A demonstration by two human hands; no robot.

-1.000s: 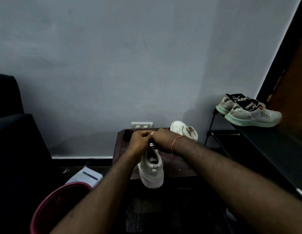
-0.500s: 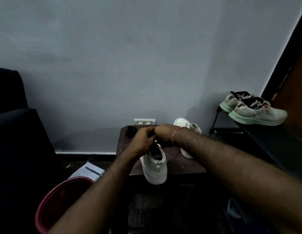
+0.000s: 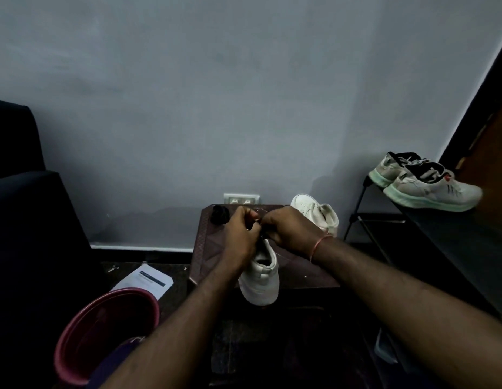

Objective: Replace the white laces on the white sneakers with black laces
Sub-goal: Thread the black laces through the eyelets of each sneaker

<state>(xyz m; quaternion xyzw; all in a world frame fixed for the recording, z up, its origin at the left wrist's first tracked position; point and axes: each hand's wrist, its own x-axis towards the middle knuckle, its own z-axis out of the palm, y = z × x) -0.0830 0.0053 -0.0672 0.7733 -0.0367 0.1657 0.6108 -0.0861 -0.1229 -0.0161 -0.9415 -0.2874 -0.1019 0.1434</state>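
My left hand (image 3: 240, 237) and right hand (image 3: 289, 233) meet knuckle to knuckle over the front of a white sneaker (image 3: 261, 279). The fingers (image 3: 251, 217) of both are curled tight and bunched tip to tip, pinching a thin lace (image 3: 261, 213) between them; it is too fine and the light too dim for me to tell its colour. The sneaker lies directly under my fingers on the dark brown tabletop (image 3: 210, 248), its heel toward me and jutting over the near edge, its front hidden beneath my hands.

Just to the left of my fingers, at the far corner of the tabletop, sits a small black bundle (image 3: 219, 215) — I cannot say for sure what it is. To the right of my fingers, just beyond my right hand, the second white sneaker (image 3: 317, 213) lies at the far right corner, toe toward the wall. A thin pink band (image 3: 318, 244) circles my right wrist.

Straight past my fingers a white wall socket (image 3: 241, 198) sits low on the grey wall. Well to the right, a pair of pale running shoes (image 3: 424, 182) rests on a dark shelf (image 3: 454, 234). Down to the left of my fingers, on the floor, lie a sheet of paper (image 3: 146, 280) and — nearer me — a pink bucket (image 3: 104, 332).
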